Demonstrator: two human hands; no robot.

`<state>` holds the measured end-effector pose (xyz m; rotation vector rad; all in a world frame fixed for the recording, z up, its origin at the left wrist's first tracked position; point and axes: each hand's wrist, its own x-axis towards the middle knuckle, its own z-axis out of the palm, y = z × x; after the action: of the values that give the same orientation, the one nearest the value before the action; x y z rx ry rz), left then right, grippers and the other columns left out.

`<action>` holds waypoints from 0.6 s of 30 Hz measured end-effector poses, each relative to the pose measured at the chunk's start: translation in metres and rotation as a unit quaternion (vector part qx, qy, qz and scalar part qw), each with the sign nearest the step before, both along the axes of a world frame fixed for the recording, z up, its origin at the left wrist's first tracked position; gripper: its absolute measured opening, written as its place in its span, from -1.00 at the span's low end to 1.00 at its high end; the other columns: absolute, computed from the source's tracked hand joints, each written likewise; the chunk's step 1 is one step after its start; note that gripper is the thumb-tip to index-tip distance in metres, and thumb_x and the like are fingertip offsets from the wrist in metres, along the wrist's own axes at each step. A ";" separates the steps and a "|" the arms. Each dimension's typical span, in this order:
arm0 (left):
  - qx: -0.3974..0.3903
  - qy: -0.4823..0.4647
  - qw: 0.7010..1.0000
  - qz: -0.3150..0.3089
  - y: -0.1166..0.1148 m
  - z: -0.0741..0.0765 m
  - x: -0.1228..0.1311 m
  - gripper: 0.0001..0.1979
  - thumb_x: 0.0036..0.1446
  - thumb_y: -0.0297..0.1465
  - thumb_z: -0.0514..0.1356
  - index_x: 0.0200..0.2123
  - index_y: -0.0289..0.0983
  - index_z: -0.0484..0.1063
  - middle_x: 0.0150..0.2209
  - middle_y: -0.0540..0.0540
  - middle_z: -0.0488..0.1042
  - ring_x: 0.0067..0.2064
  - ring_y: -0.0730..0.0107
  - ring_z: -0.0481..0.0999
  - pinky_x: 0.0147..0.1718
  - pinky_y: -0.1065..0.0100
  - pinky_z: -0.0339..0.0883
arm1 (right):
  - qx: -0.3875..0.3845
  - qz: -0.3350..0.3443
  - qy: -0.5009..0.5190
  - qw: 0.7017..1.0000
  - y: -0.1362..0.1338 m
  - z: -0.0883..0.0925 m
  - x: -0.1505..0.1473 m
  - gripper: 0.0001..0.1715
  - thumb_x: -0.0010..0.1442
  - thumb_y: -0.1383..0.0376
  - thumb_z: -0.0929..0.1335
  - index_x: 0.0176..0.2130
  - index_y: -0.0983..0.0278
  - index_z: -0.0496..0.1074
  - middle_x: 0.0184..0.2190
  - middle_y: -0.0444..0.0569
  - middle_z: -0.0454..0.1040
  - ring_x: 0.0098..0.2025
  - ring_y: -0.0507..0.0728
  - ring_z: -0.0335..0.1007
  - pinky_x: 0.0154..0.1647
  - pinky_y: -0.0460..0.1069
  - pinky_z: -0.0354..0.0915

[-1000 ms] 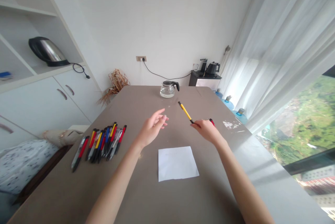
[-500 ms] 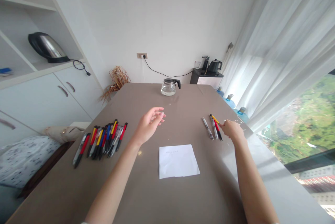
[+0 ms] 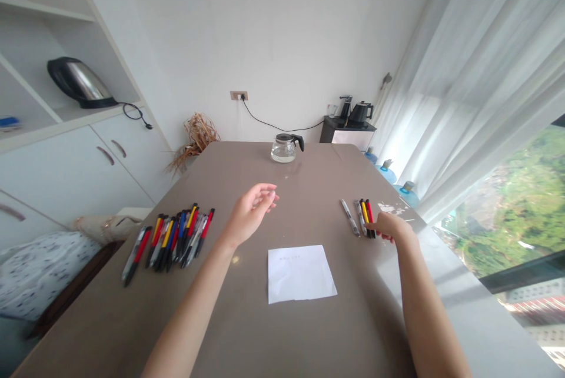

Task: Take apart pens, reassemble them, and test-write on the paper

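Observation:
My right hand (image 3: 388, 226) is at the small row of pens on the right side of the table. Its thumb reaches over the lower part of a yellow pen (image 3: 365, 211), and the other fingers curl beside the row. Against the yellow pen lies a red pen (image 3: 369, 208), partly covered by the hand. To the left are a clear grey pen (image 3: 359, 217) and, slightly apart, another clear pen (image 3: 350, 218). My left hand (image 3: 253, 210) hovers over the middle of the table, empty, fingers loosely bent and apart.
A white paper sheet (image 3: 301, 274) with faint writing lies in front. Several mixed pens (image 3: 179, 236) lie in a row at left. At the table's far edge stands a glass pot (image 3: 283, 149) with a black handle. White scraps (image 3: 392, 207) lie beyond my right hand.
The yellow pen, slanted across the others before, now lies alongside the clear grey and red pens. My right hand has shifted slightly down and left. The left hand has hardly moved.

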<state>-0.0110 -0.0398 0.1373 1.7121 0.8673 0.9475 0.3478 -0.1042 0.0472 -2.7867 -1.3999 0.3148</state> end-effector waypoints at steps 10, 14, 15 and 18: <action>-0.003 0.008 1.000 0.000 0.000 0.001 0.000 -0.60 0.02 -0.15 0.02 -0.16 -0.30 0.27 -0.27 -0.15 0.41 -0.27 0.37 0.42 -0.25 0.28 0.30 | -0.019 -0.026 -0.016 0.999 0.023 -0.026 0.003 -0.47 -0.04 0.02 0.26 -0.22 0.37 0.35 -0.24 0.19 0.38 -0.18 0.23 0.31 -0.33 0.01 0.20; -0.007 0.007 1.000 0.002 0.000 0.001 0.001 -0.59 0.01 -0.13 0.02 -0.17 -0.30 0.28 -0.27 -0.16 0.41 -0.27 0.36 0.42 -0.25 0.27 0.30 | 0.005 0.002 -0.022 1.000 0.022 -0.026 0.003 -0.63 0.00 0.14 0.25 -0.28 0.36 0.39 -0.26 0.19 0.39 -0.23 0.19 0.33 -0.35 -0.04 0.19; -0.008 0.007 1.000 0.002 0.000 0.001 0.001 -0.59 0.01 -0.13 0.02 -0.17 -0.30 0.28 -0.27 -0.16 0.42 -0.27 0.36 0.42 -0.25 0.27 0.30 | 0.011 0.009 -0.024 1.000 0.022 -0.026 0.003 -0.66 0.01 0.17 0.25 -0.29 0.36 0.40 -0.27 0.19 0.39 -0.23 0.18 0.33 -0.35 -0.05 0.19; -0.007 0.006 1.000 0.004 0.000 0.001 0.001 -0.59 0.00 -0.13 0.02 -0.17 -0.30 0.29 -0.27 -0.16 0.42 -0.27 0.36 0.42 -0.25 0.27 0.31 | 0.014 0.017 -0.034 0.999 0.023 -0.027 0.004 -0.71 0.01 0.24 0.24 -0.30 0.36 0.40 -0.26 0.17 0.39 -0.22 0.17 0.33 -0.34 -0.06 0.18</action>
<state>-0.0100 -0.0397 0.1378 1.7050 0.8877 0.9344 0.3520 -0.0809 0.0202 -2.7792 -1.4548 0.2017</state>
